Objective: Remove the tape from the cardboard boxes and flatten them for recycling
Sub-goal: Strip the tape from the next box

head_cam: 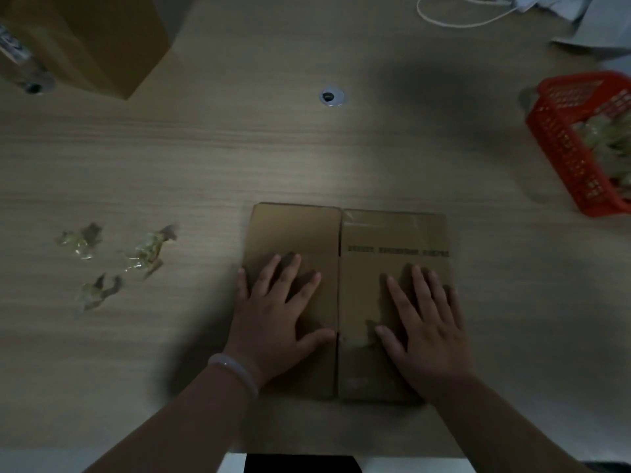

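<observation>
A brown cardboard box [345, 233] lies flat on the wooden table [239, 158], near the front edge. My left hand [276, 315] presses palm-down on its left panel, fingers spread. Palm-down on the right panel rests my right hand [426, 329], just below a line of dark print. A strip of clear tape [386, 216] shows along the box's far right edge. Three crumpled bits of peeled tape [146, 249] lie on the table to the left. A taller cardboard box [85, 39] stands at the far left corner.
A red plastic basket [563, 138] holding crumpled tape sits at the right edge. A round cable hole [333, 96] is in the table's middle far part. A white cord [457, 22] and white papers lie at the far right.
</observation>
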{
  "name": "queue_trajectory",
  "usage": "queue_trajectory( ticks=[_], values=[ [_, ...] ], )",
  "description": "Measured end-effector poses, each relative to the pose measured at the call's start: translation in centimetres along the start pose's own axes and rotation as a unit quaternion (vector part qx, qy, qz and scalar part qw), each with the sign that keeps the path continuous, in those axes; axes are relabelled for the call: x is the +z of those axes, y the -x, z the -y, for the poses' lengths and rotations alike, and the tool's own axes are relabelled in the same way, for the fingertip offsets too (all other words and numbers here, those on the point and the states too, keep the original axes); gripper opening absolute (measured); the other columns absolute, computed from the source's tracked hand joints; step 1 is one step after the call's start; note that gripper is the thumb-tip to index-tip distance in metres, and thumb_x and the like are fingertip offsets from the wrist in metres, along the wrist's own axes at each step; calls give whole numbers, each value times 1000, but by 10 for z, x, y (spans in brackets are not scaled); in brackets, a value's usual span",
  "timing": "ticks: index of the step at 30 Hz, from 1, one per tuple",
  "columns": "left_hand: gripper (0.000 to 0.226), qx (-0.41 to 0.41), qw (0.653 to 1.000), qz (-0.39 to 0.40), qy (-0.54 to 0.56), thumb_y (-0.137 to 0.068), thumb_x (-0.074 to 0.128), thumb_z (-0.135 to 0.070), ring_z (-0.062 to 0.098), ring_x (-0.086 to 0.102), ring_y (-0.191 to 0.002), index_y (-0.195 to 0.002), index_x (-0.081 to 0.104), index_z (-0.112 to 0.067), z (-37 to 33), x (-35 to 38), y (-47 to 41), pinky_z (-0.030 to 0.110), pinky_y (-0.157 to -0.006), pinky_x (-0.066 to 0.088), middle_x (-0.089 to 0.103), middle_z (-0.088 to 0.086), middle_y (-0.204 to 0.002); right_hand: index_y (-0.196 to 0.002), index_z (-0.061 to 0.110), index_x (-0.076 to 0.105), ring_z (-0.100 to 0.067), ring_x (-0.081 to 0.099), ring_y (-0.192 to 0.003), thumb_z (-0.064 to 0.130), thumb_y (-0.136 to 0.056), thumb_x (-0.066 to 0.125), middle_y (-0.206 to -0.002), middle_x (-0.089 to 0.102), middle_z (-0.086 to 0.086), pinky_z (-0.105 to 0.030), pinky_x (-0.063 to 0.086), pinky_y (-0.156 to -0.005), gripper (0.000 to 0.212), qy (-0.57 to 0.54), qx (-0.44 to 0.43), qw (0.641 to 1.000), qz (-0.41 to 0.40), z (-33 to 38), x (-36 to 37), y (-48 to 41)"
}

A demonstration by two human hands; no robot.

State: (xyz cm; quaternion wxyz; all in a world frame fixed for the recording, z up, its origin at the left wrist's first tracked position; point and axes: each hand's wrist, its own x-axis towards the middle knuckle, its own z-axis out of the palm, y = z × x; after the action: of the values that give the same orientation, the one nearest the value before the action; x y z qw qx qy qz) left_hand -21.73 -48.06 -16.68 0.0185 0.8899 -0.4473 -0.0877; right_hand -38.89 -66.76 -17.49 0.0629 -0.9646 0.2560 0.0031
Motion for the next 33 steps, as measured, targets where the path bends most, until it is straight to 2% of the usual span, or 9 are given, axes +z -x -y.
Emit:
queue_trajectory(
  ticks=[4,9,13,16,18,21,27,30,33],
  values=[
    [100,1,1000,9,-9,-66,28,-92,30,6,-147,-149,19,-37,-2,9,15,69,-108,7,8,6,-160,-151,31,24,-28,12,-147,79,-74,42,-160,15,-9,-55,18,-115,93,19,-4,1000,8,2,4,3],
    [97,-22,1000,15,-6,-65,28,-92,27,7,-147,-148,17,-43,-4,8,14,68,-109,8,9,3,-160,-151,32,22,-26,11,-148,80,-77,35,-160,15,-7,-54,19,-115,89,15,-4,1000,11,0,6,1],
    [87,-50,999,15,17,-74,28,-85,25,9,-147,-148,22,-39,-3,5,24,61,-114,7,13,1,-160,-149,25,32,-23,16,-147,73,-79,42,-158,23,-5,-50,20,-116,85,-32,-5,999,1,-1,0,2],
    [79,-9,999,11,42,-81,30,-75,25,15,-146,-147,28,-31,8,1,30,58,-114,13,18,4,-158,-144,18,41,-21,24,-145,56,-84,45,-155,30,-3,-50,25,-114,71,-98,-23,995,-16,-14,-6,8],
    [84,23,999,23,20,-81,29,-76,26,10,-147,-149,21,-27,15,0,36,56,-116,12,12,7,-159,-146,17,38,-22,24,-145,54,-86,43,-156,28,-4,-51,27,-113,71,-76,-49,996,-7,-22,-7,19],
    [103,39,998,42,6,-70,28,-89,27,2,-147,-151,13,-25,16,0,42,56,-116,9,4,11,-159,-149,14,30,-24,18,-146,65,-82,43,-158,21,-8,-49,22,-116,85,-29,-55,998,13,-24,-6,36],
    [112,21,999,33,22,-60,38,-92,25,7,-147,-150,22,-27,12,4,42,57,-114,15,10,12,-159,-151,15,25,-25,14,-147,74,-77,42,-160,16,-9,-48,19,-117,96,-7,-46,998,32,-23,-1,36],
    [115,8,998,50,24,-59,35,-93,23,-3,-147,-152,12,-30,13,5,41,53,-116,9,0,10,-160,-151,15,25,-25,14,-147,74,-79,39,-160,16,-9,-48,19,-117,94,-7,-48,998,43,-23,-2,36],
    [113,19,997,75,10,-60,27,-94,19,-24,-143,-149,-11,-35,20,3,39,48,-118,-4,-23,6,-157,-150,14,25,-26,14,-147,71,-80,35,-159,17,-9,-48,19,-117,91,-18,-50,997,52,-24,-10,35]
  ],
)
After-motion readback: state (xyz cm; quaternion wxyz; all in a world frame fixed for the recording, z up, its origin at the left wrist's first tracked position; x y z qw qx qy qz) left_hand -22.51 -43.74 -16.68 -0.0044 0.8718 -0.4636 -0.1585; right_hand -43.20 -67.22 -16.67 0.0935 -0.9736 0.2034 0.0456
